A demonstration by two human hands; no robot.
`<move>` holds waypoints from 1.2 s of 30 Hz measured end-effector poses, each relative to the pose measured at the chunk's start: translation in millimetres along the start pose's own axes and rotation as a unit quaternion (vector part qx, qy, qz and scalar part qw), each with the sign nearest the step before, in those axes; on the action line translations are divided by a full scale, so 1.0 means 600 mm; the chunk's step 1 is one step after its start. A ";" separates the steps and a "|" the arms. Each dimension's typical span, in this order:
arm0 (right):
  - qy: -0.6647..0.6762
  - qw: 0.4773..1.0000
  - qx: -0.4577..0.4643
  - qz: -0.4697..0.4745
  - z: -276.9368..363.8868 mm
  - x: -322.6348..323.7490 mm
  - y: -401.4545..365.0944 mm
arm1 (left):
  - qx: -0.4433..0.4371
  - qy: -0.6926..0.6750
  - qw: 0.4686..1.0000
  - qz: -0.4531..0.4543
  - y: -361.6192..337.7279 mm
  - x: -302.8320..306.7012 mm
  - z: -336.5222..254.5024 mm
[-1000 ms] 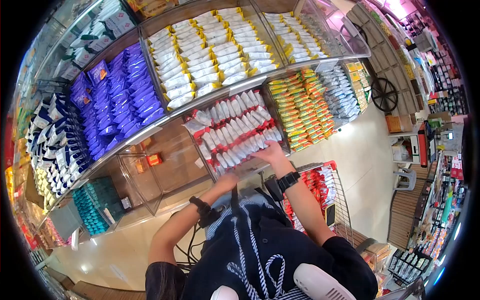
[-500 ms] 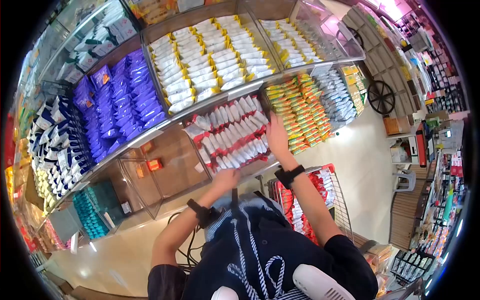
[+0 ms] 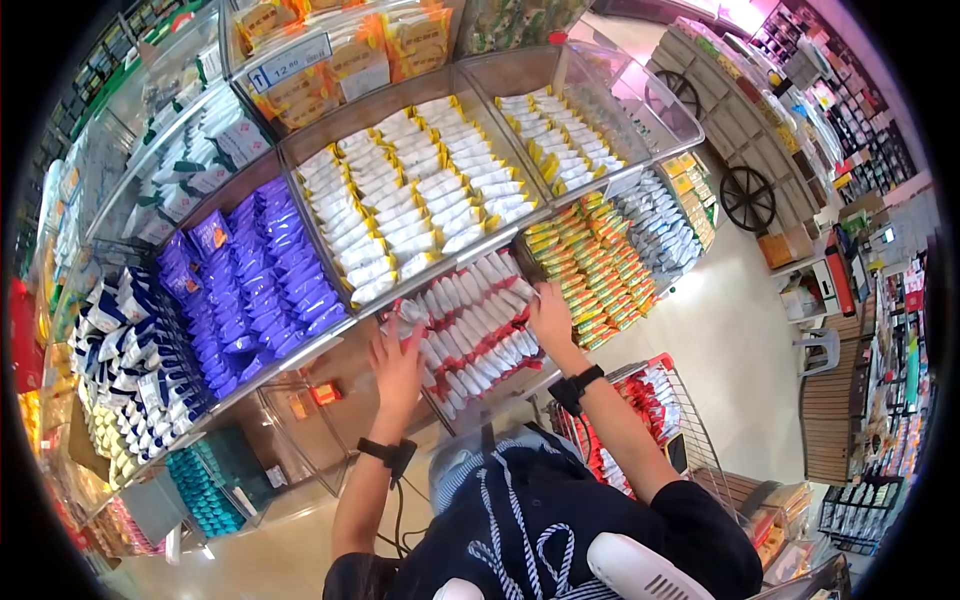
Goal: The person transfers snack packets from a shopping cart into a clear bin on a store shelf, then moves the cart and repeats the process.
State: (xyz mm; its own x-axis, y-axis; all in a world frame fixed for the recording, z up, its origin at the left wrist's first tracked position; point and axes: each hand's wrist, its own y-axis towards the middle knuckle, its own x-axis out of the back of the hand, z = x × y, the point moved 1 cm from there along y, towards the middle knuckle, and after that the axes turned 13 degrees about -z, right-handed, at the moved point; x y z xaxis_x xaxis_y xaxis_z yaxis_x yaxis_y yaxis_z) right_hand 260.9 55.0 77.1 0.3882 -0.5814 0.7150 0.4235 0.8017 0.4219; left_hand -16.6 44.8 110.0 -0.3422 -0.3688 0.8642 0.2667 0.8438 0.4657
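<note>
Rows of white-and-red snack packets stand in a clear-walled bin compartment in front of me. My left hand lies at the left end of these rows, fingers spread against the end packets. At the opposite end, my right hand rests by the packets beside the divider, its fingers extended and partly turned from view. Neither hand has a packet visibly gripped. Bordering the right hand are yellow-and-green packets. White-and-yellow packets fill the bin behind.
Purple packets and white-and-navy packets occupy bins on the left. A wire shopping cart holding red-and-white packets stands to my right. Orange packets lie in the lower left compartment. A grey stool stands farther right.
My left hand has moved from the front edge of the white-and-red packets to their left end, and its fingers have spread. My right hand stays at the right end. The view has shifted.
</note>
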 end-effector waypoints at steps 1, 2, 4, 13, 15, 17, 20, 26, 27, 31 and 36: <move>0.007 1.000 -0.009 -0.004 0.007 0.012 -0.003 | 0.007 -0.033 0.999 0.026 -0.001 -0.013 0.014; 0.011 1.000 -0.011 0.012 0.012 0.021 -0.005 | 0.015 -0.065 0.996 0.052 -0.002 -0.026 0.027; 0.031 0.999 0.023 -0.005 0.008 0.027 -0.014 | 0.020 -0.109 0.987 0.113 0.009 -0.025 0.038; 0.097 0.994 0.035 0.020 0.056 0.047 -0.017 | 0.039 -0.207 0.948 0.239 0.058 -0.002 0.065; 0.151 0.983 0.060 0.084 0.077 0.024 -0.023 | 0.066 -0.248 0.933 0.253 0.067 0.016 0.064; 0.190 0.964 0.118 0.144 0.106 -0.007 -0.026 | 0.066 -0.214 0.946 0.233 0.064 0.019 0.060; 0.231 0.944 0.144 0.189 0.166 -0.045 -0.032 | 0.066 -0.193 0.968 0.145 0.041 0.018 0.058; 0.160 0.932 0.211 0.248 0.237 -0.099 -0.045 | 0.094 -0.210 0.973 0.002 0.009 -0.036 0.096; 0.129 0.929 0.225 0.266 0.242 -0.106 -0.048 | 0.073 -0.192 0.979 -0.010 0.013 -0.035 0.099; 0.141 0.929 0.239 0.245 0.246 -0.127 -0.052 | 0.013 -0.150 0.988 -0.039 0.032 -0.010 0.076; 0.242 0.957 0.145 0.069 0.232 -0.096 -0.019 | 0.151 -0.170 0.958 -0.172 0.022 -0.015 0.056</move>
State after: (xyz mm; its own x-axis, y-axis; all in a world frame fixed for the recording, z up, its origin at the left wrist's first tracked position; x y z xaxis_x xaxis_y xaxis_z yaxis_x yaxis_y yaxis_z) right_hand 119.8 98.4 108.7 0.7870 -0.4075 0.4632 0.1235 0.8396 0.5289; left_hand -40.2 72.5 102.1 -0.6510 -0.5409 0.5326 -0.1706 0.7879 0.5917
